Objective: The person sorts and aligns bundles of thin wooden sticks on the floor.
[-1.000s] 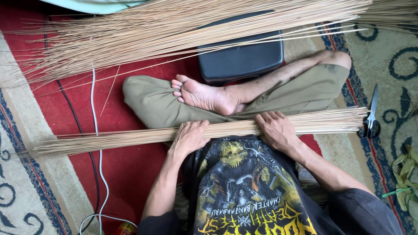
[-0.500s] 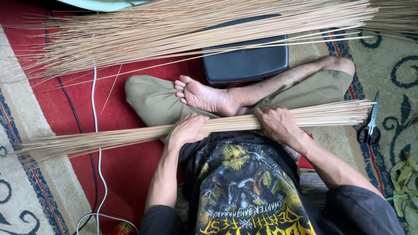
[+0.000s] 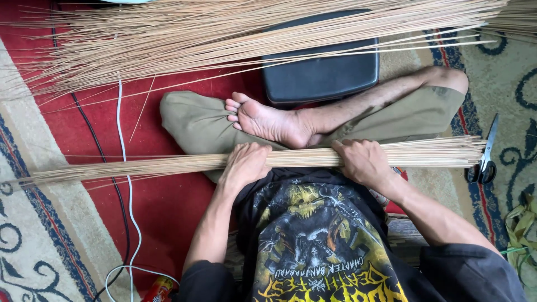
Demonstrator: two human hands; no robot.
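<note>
A long bundle of thin sticks (image 3: 302, 158) is held across the lap, approx. level, running from the carpet's left edge to near its right edge. The left hand (image 3: 245, 164) is laid palm-down over the bundle, fingers curled round its far side, i.e. closed on it. The right hand (image 3: 363, 161) is clamped on the same bundle a bit further right, fingers wrapped over the top; both hands are set well apart, w/ bare sticks between them. The bundle's right end is squared off and stops just beside a pair of scissors (image 3: 485, 156) lying on the patterned carpet (image 3: 33, 235) near the right edge. The left end thins out to loose tips over the carpet's red field.

A bare foot (image 3: 267, 120) is tucked just beyond the bundle, resting on a leg in olive trousers (image 3: 196, 126). Beyond that, a dark cushion (image 3: 321, 70) is seen, partly covered by a big loose heap of sticks (image 3: 224, 36) spread along the carpet's far edge. A white cable (image 3: 124, 168) and a black cable (image 3: 95, 140) are run under the bundle at left. Green leaf strips (image 3: 523, 223) are piled at the right edge.
</note>
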